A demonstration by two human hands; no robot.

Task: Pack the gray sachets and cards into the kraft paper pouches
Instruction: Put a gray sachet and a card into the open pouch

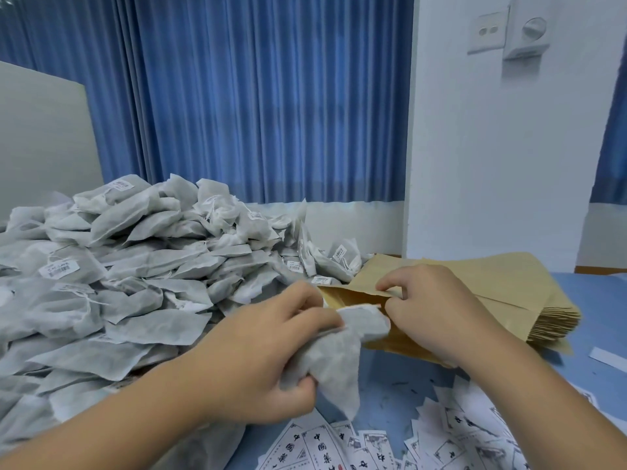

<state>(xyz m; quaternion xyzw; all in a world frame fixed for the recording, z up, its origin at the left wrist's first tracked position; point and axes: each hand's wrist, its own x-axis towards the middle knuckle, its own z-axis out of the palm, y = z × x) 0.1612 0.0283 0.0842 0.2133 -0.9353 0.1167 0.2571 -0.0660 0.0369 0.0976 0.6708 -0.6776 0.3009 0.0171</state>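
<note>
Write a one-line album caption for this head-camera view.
Left hand holds a gray fabric sachet at the mouth of a tan kraft paper pouch that the right hand pinches open.

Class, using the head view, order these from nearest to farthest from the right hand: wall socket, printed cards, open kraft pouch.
1. Open kraft pouch: its mouth is pinched by the right hand.
2. Printed cards: on the table's near edge.
3. Wall socket: high on the far wall.

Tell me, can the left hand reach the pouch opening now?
Probably yes: the right hand holds the pouch open, and the left hand with its sachet is right at the mouth.
</note>
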